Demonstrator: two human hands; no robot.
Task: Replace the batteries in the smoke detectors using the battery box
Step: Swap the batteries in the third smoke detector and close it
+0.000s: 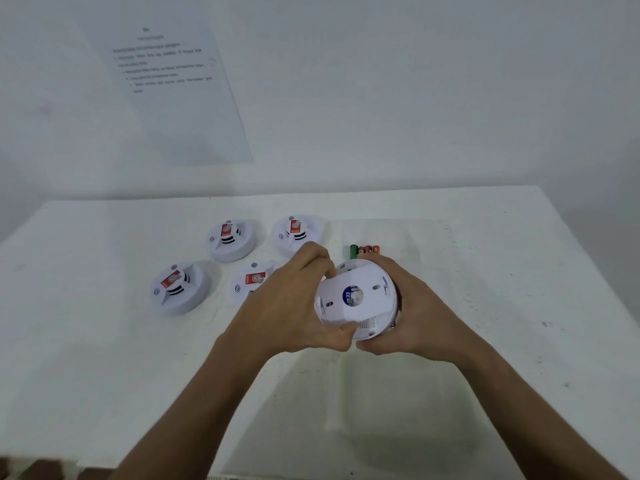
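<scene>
While both hands' fingers (313,258) clasp it, smoke detector (356,299) tilts.

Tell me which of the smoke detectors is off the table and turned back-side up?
The held smoke detector, gripped between the left hand and right hand, shows its flat back. The four other detectors lie face up on the table.

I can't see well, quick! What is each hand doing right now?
Left hand: grips the smoke detector by its back plate.
Right hand: holds the same smoke detector.
</scene>
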